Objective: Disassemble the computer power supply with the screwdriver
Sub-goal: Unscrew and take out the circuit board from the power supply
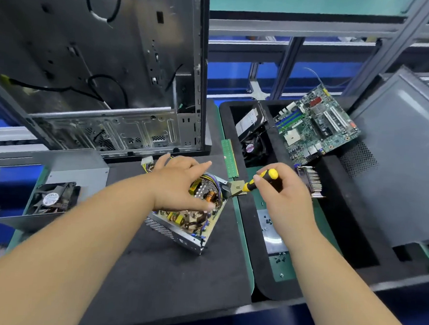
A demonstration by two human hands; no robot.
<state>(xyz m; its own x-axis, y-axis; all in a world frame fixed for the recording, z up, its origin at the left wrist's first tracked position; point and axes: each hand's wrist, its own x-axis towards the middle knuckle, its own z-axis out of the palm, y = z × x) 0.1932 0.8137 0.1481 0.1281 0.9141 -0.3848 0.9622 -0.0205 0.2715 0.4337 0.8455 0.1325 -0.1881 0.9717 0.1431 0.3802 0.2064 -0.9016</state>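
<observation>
On dark foam mat [166, 272], centre of bench: open silver sheet-metal power supply box [179, 231], tilted on one corner, lid off, tan circuit board with copper coil and yellow parts [200, 216] exposed. Left hand [179, 182] laid over top of board and housing, fingers spread and fairly straight, pressing to steady; nothing pinched. Right hand [285, 194] wrapped round yellow-and-black-handled screwdriver [260, 181], fingers curled tight on handle, shaft angled down-left toward upper right corner of housing. Tip itself hidden (seating in a screw head cannot be confirmed).

Removed grey cover with black fan [53, 197] resting at left of mat, apart from box. Loose small dark screws [267, 221] collected in green-floored tray recess at right. Also noted: green memory stick [230, 159] beside box, green motherboard [316, 126] propped in black foam tray [350, 221], empty grey computer case [114, 63] standing behind.

Judged step: board-fixing screws being tackled, casing already parted. Next move calls for tip squarely seated, firm downward pressure, left hand holding tilted box from rocking. Risk: slip onto components.
</observation>
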